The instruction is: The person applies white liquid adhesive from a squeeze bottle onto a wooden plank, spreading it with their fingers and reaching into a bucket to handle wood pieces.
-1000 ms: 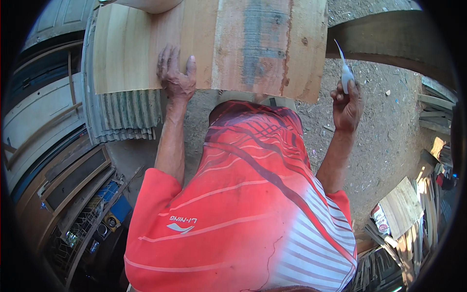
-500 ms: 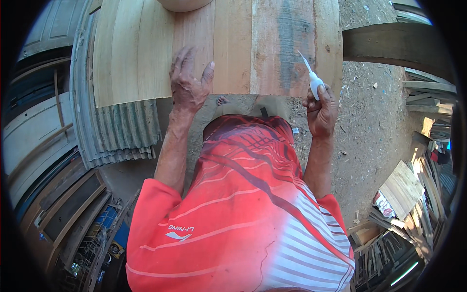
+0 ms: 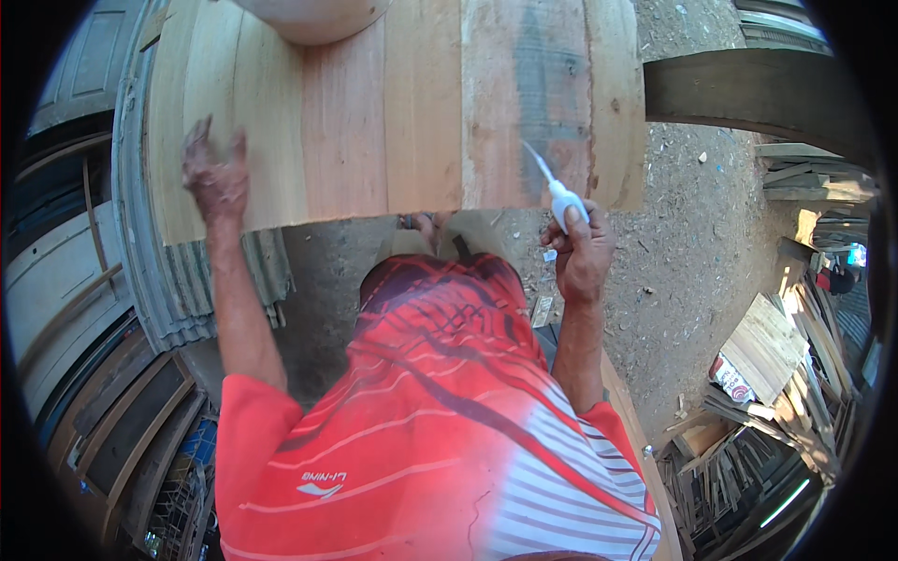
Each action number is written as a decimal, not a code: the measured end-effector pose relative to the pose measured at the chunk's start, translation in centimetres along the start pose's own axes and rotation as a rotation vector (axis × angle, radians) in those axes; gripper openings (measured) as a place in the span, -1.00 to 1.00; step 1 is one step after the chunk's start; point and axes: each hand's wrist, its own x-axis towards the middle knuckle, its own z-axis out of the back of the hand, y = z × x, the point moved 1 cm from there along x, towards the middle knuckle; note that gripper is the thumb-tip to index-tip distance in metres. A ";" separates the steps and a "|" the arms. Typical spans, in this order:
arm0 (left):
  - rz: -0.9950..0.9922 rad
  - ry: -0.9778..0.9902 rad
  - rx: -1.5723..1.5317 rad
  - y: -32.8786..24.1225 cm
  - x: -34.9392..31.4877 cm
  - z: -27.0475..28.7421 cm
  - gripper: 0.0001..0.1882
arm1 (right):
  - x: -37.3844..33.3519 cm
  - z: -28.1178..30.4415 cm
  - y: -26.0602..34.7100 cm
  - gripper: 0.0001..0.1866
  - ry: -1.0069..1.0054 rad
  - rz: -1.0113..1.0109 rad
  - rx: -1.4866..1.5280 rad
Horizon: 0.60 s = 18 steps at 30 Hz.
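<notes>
In front of me lies a panel of joined wooden boards (image 3: 421,122), with a dark grey stain along one board on its right side. My right hand (image 3: 585,252) is wrapped round a small white glue bottle (image 3: 566,201) at the panel's near edge. The bottle's long thin nozzle points up and to the left over the stained board. At the panel's left end, my left hand (image 3: 217,178) is over the pale boards, fingers apart and holding nothing. It is slightly blurred, and I cannot tell whether it touches the wood.
A rounded pale bowl-like object (image 3: 323,19) sits at the panel's far side. Corrugated sheets (image 3: 234,290) stand on the left, near wooden frames (image 3: 140,421). A dark beam (image 3: 758,98) extends from the right. Scrap wood (image 3: 786,402) is piled at the lower right on the dirt ground.
My left hand has moved left across the panel to its left end. The glue bottle in my right hand has shifted left and nearer. The whole view has turned a little.
</notes>
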 end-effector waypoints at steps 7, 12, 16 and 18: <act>0.247 -0.006 0.126 8.9 2.7 -1.7 -0.29 | 1.6 0.0 1.3 -0.73 0.079 -0.022 -0.173; 0.203 -0.037 0.166 8.9 2.9 -2.6 -0.33 | 2.5 -0.5 1.1 -0.73 0.121 0.001 -0.191; 0.225 -0.043 0.159 8.5 2.5 -2.5 -0.35 | 3.1 -1.0 0.9 -0.74 0.127 0.026 -0.272; 0.239 -0.048 0.152 8.4 2.4 -2.5 -0.35 | 3.2 -1.2 1.1 -0.74 0.144 0.039 -0.311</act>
